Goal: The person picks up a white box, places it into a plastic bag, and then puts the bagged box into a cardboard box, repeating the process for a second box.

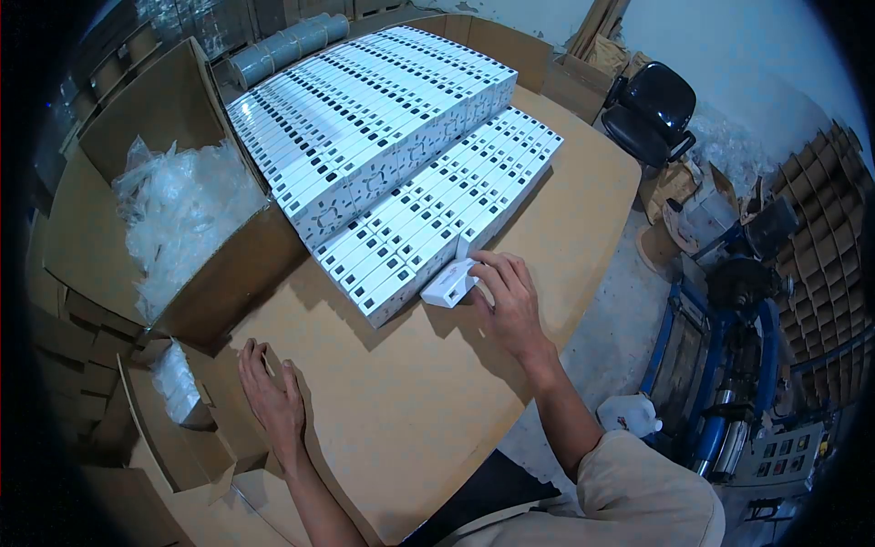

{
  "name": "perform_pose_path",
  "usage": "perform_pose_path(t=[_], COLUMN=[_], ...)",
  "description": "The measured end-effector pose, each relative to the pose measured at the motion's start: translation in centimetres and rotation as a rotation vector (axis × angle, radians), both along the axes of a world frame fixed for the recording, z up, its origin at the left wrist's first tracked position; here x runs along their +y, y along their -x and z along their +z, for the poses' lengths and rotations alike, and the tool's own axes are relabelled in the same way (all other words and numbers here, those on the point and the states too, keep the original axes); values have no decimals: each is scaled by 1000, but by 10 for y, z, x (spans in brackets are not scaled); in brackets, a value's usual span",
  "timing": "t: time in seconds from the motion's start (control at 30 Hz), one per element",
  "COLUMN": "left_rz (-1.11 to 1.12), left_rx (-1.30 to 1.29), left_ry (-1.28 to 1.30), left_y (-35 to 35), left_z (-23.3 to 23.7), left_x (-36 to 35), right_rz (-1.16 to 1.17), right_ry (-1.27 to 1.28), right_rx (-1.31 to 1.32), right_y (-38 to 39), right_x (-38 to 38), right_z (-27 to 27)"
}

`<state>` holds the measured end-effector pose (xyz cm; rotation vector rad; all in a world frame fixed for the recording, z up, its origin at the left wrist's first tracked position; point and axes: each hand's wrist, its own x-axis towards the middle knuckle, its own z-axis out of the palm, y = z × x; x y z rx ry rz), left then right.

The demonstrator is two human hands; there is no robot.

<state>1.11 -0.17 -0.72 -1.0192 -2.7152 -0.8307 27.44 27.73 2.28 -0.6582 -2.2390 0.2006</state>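
My right hand (509, 296) grips a white plastic box-shaped piece (448, 285) with a small dark square opening, its fingers closed on the far right side. The piece is tilted, close against the front corner of a lower row of similar white pieces (437, 214). Behind that row rises a taller stack of the same pieces (365, 114), with dark square openings on top and round patterns on the side. My left hand (272, 397) rests on the table near a small cardboard box, fingers extended and holding nothing.
A large cardboard box (232, 264) full of clear plastic bags (187, 214) stands left of the stack. The smaller open cardboard box (173, 447) holds a plastic-wrapped white item (180, 387). Beyond the table (401, 401) are a black chair (649, 109) and a blue-framed machine (720, 365).
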Motion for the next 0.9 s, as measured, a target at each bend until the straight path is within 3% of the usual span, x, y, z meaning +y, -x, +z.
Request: perform_pose_path(t=[0.2, 0.4, 0.63, 0.9], left_rz=[-22, -17, -47, 13], left_rx=[-47, -29, -37, -312], left_ry=[-42, -48, -61, -271], left_y=[-2, 2, 8, 6], left_z=[5, 1, 0, 16], left_x=[1, 0, -6, -11], right_rz=[-4, 25, 230, 419], right_ry=[-41, 183, 313, 330], right_rx=[-129, -181, -110, -99], right_y=[-14, -12, 36, 105], right_x=[-6, -38, -86, -122], right_z=[12, 32, 36, 37])
